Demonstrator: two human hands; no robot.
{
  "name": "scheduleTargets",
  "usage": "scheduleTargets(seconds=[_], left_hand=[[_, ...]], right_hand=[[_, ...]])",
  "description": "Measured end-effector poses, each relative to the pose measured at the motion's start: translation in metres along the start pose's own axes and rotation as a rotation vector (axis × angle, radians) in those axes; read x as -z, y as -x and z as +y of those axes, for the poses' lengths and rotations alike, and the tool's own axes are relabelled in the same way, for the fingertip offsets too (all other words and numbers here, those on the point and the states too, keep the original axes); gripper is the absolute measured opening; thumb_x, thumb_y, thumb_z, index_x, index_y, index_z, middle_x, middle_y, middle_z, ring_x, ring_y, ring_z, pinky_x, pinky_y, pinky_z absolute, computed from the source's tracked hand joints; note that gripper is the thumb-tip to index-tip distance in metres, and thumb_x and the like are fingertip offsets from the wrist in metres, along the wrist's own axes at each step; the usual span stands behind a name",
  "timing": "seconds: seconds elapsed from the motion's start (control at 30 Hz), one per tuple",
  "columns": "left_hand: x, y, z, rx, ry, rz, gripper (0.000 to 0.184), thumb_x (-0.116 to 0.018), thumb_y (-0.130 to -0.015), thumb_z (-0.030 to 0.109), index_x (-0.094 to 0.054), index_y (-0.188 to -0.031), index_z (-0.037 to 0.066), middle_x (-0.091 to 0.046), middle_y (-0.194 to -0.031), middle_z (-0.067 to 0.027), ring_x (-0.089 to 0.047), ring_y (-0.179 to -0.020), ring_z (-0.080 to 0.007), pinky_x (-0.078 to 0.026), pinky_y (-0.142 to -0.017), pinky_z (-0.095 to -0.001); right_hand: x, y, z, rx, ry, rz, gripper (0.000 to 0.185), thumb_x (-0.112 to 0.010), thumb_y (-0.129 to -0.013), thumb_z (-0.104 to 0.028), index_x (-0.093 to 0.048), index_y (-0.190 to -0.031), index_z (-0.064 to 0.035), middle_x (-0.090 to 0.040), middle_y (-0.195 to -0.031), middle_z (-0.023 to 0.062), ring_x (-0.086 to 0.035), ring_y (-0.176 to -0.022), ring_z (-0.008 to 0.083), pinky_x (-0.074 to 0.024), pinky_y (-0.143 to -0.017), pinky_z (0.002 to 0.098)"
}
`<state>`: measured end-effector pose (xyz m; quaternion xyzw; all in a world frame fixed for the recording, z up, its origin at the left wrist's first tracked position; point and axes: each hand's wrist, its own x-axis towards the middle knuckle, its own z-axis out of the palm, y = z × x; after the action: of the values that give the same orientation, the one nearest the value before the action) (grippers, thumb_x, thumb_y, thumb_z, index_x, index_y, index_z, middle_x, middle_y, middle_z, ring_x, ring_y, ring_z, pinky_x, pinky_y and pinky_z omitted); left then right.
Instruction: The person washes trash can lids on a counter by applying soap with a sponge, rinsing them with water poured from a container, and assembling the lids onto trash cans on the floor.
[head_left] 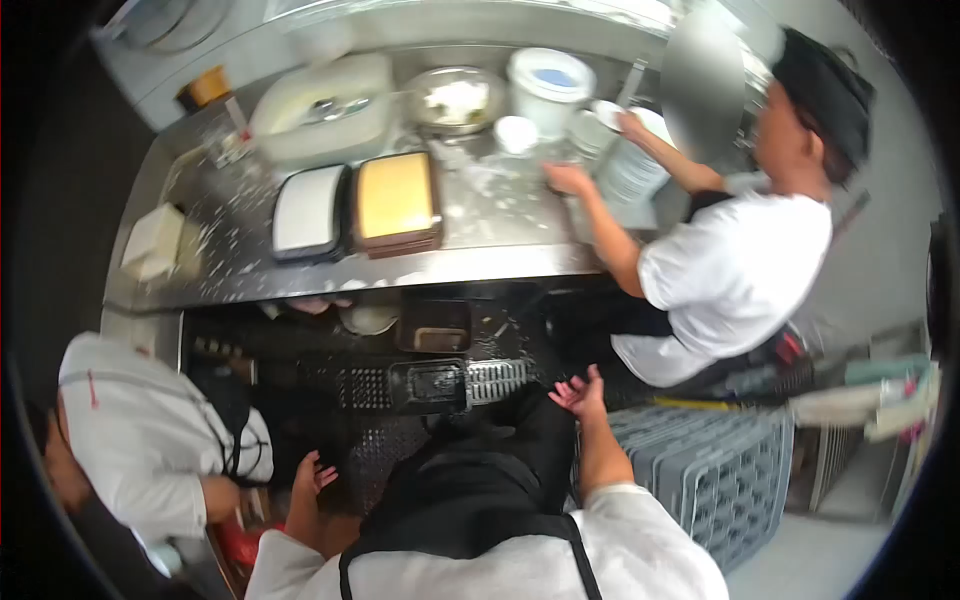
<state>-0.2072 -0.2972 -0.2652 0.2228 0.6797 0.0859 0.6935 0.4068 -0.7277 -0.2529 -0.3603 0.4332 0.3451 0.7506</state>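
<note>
My left hand [317,474] hangs low beside my black apron, with fingers apart and nothing in them. My right hand [579,392] is held out palm up and empty, fingers spread, near the grey crate stack [690,470]. Neither hand touches the steel counter [510,264]. On that counter ahead lie a stack of yellow trays [394,197] with brown edges and a white tray stack [308,208] with dark edges.
A co-worker [740,260] at right reaches over the counter near a white bucket [551,95]. Another person [150,430] stands at left. A white tub [325,115] and a metal bowl [457,100] stand at the back. Black baskets [428,385] lie below the counter.
</note>
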Motion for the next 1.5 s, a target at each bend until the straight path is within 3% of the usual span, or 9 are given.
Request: scheduleTargets(seconds=[0.1,0.2,0.4,0.6,0.77,0.93,1.17,1.27,1.5], left_hand=[[-0.006,-0.020,0.027,0.009,-0.034,0.021,0.079,-0.069,-0.088,0.038,-0.031,-0.151,0.008,-0.016,-0.159,-0.0260,-0.053,-0.123,-0.0465,-0.055,-0.090,-0.0597],[-0.019,-0.023,0.040,-0.052,0.031,-0.063,0.080,-0.068,-0.089,0.039,-0.029,-0.152,0.008,-0.017,-0.158,-0.0252,-0.052,-0.124,-0.0482,-0.056,-0.088,-0.0591],[-0.088,-0.001,0.029,-0.280,-0.489,0.025,0.045,-0.064,-0.094,0.028,-0.054,-0.132,0.006,-0.059,-0.122,-0.0130,-0.067,-0.093,-0.0262,-0.061,-0.066,-0.0394],[-0.167,0.039,0.013,-0.478,-0.738,-0.116,0.032,-0.067,-0.091,0.019,-0.062,-0.119,0.006,-0.064,-0.104,-0.0082,-0.065,-0.078,-0.0169,-0.057,-0.056,-0.0309],[-0.193,0.027,0.002,-0.519,-0.649,-0.119,0.026,-0.067,-0.092,0.020,-0.064,-0.114,0.006,-0.064,-0.096,-0.0079,-0.065,-0.071,-0.0171,-0.058,-0.054,-0.0341],[-0.158,0.004,-0.047,-0.207,-0.410,-0.047,0.028,-0.065,-0.094,0.026,-0.062,-0.117,0.011,-0.064,-0.100,-0.0082,-0.066,-0.071,-0.0208,-0.058,-0.053,-0.0392],[-0.083,0.016,-0.129,0.111,-0.190,-0.029,0.031,-0.066,-0.092,0.027,-0.060,-0.119,0.011,-0.064,-0.099,-0.0085,-0.066,-0.069,-0.0220,-0.058,-0.051,-0.0403],[-0.062,0.017,-0.144,0.134,-0.165,-0.012,0.032,-0.066,-0.092,0.027,-0.060,-0.119,0.011,-0.063,-0.100,-0.0088,-0.067,-0.070,-0.0224,-0.059,-0.052,-0.0401],[-0.036,0.000,-0.142,0.119,-0.160,-0.024,0.034,-0.066,-0.091,0.026,-0.058,-0.121,0.011,-0.063,-0.101,-0.0096,-0.067,-0.071,-0.0233,-0.059,-0.053,-0.0396]], right_hand=[[-0.013,0.023,0.020,-0.008,0.473,0.174,0.096,-0.072,-0.078,-0.066,-0.038,-0.143,-0.0036,-0.041,-0.141,0.0291,-0.051,-0.124,0.0405,-0.0446,-0.097,0.0697],[-0.056,0.051,0.033,-0.053,0.562,-0.238,0.092,-0.069,-0.082,-0.065,-0.038,-0.141,-0.0012,-0.044,-0.140,0.0275,-0.052,-0.124,0.0383,-0.0483,-0.098,0.0627],[-0.096,0.109,0.036,-0.014,1.162,-0.514,0.050,-0.062,-0.096,-0.048,-0.058,-0.122,-0.0055,-0.066,-0.112,0.0118,-0.067,-0.099,0.0226,-0.0584,-0.082,0.0415],[-0.062,0.103,-0.006,0.144,1.737,-0.447,0.043,-0.071,-0.090,-0.048,-0.066,-0.110,-0.0095,-0.067,-0.099,0.0039,-0.066,-0.086,0.0151,-0.0563,-0.068,0.0326],[-0.041,0.102,-0.054,0.153,1.526,-0.374,0.048,-0.071,-0.089,-0.050,-0.064,-0.113,-0.0093,-0.066,-0.105,0.0064,-0.067,-0.087,0.0168,-0.0574,-0.068,0.0331],[-0.037,0.121,-0.095,0.054,1.266,-0.333,0.056,-0.072,-0.088,-0.052,-0.060,-0.120,-0.0079,-0.065,-0.115,0.0082,-0.069,-0.091,0.0215,-0.0604,-0.072,0.0403],[0.040,0.051,-0.128,0.627,1.976,0.289,0.048,-0.076,-0.082,-0.049,-0.072,-0.095,-0.0028,-0.073,-0.099,0.0169,-0.070,-0.094,0.0334,-0.0542,-0.079,0.0448],[0.055,0.059,-0.106,0.639,1.824,0.339,0.050,-0.075,-0.080,-0.050,-0.072,-0.093,-0.0016,-0.073,-0.092,0.0201,-0.070,-0.093,0.0335,-0.0520,-0.083,0.0437],[0.109,0.053,-0.052,0.352,1.663,0.241,0.034,-0.076,-0.084,-0.036,-0.074,-0.092,-0.0034,-0.072,-0.084,0.0130,-0.069,-0.070,0.0247,-0.0537,-0.055,0.0394]])
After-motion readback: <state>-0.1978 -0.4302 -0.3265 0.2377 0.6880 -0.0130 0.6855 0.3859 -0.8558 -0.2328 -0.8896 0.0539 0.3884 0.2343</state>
